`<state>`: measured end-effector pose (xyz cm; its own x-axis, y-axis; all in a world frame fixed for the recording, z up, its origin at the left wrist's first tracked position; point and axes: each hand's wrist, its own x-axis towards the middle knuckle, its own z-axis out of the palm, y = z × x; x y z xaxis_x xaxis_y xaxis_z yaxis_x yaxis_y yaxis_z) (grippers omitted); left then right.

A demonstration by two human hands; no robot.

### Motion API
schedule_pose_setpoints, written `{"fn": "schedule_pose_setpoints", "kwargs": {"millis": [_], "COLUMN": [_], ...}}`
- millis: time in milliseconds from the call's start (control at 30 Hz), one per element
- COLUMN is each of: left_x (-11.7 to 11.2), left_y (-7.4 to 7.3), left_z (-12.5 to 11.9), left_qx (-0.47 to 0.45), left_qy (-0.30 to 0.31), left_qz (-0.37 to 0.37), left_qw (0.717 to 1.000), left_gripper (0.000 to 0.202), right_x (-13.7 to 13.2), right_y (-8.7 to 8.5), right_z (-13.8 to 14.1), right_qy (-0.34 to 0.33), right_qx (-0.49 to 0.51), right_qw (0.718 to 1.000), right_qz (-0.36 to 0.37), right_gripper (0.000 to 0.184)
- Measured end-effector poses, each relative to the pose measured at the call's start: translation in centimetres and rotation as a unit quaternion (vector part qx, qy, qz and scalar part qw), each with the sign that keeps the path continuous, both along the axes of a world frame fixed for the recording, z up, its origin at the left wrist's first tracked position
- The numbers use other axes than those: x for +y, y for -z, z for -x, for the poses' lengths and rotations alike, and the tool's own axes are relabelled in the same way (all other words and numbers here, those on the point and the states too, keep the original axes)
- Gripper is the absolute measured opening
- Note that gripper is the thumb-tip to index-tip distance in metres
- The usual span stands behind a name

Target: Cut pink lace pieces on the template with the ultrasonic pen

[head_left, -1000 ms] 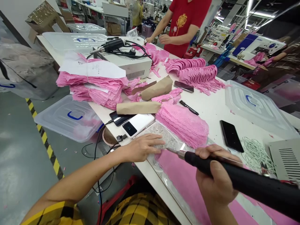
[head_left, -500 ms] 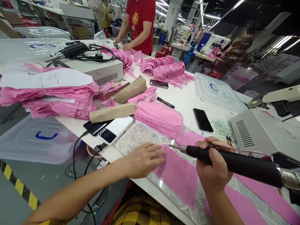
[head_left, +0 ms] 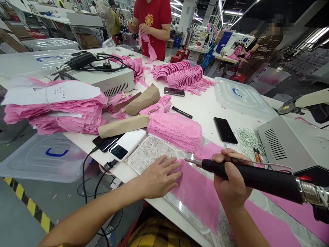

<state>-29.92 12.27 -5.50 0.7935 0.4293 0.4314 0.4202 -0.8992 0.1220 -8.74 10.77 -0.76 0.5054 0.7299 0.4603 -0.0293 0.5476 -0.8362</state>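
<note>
My left hand [head_left: 161, 178] lies flat with its fingers stretched out, pressing the upper left end of a pink fabric piece [head_left: 197, 195]. That fabric lies on a clear-covered, grey speckled board [head_left: 151, 151] at the table's front edge. My right hand [head_left: 232, 178] is wrapped round a thick black-handled tool [head_left: 262, 180] with a tapered metal tip. The tip is at the fabric's upper edge, just right of my left fingertips; whether it touches I cannot tell. Beyond it sits a stack of pink lace-edged pieces [head_left: 174, 132]. Another pink piece [head_left: 269, 223] lies beneath my right forearm.
A black phone [head_left: 225, 130], green rubber bands [head_left: 248, 140] and a grey vented box [head_left: 288, 144] are at right. At left are a white power bank [head_left: 128, 144], cables and bundled pink fabric [head_left: 66, 116]. A co-worker in red [head_left: 151, 27] stands across the table.
My hands and the tool keep nearly the same place on the fabric, while the view shifts slightly. The co-worker in red has raised both hands, lifting a pink strip off the table.
</note>
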Motion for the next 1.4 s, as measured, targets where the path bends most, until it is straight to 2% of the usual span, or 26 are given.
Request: {"fn": "schedule_pose_setpoints", "kwargs": {"millis": [700, 1067, 1200, 1333, 1400], "left_x": [-0.2, -0.1, 0.1, 0.4, 0.5], "left_y": [-0.2, -0.2, 0.1, 0.5, 0.6], "left_z": [0.0, 0.1, 0.4, 0.5, 0.5], "left_qx": [0.006, 0.018, 0.021, 0.015, 0.015], "left_qy": [-0.011, -0.010, -0.009, -0.007, -0.007], "left_qz": [0.007, 0.022, 0.020, -0.003, -0.009], "left_qw": [1.000, 1.000, 1.000, 1.000, 1.000], "left_gripper": [0.031, 0.032, 0.034, 0.037, 0.038], "right_x": [0.4, 0.5, 0.6, -0.7, -2.1], "right_y": [0.3, 0.4, -0.7, -2.8, -3.3], "right_z": [0.4, 0.7, 0.0, -3.0, -4.8], "right_qy": [-0.022, -0.024, -0.012, 0.038, 0.062], "right_qx": [-0.017, -0.051, -0.022, -0.017, -0.022], "right_qw": [1.000, 0.998, 0.999, 0.998, 0.997], "right_qz": [-0.007, -0.013, -0.024, -0.040, -0.033], "right_gripper": [0.016, 0.011, 0.011, 0.013, 0.013]}}
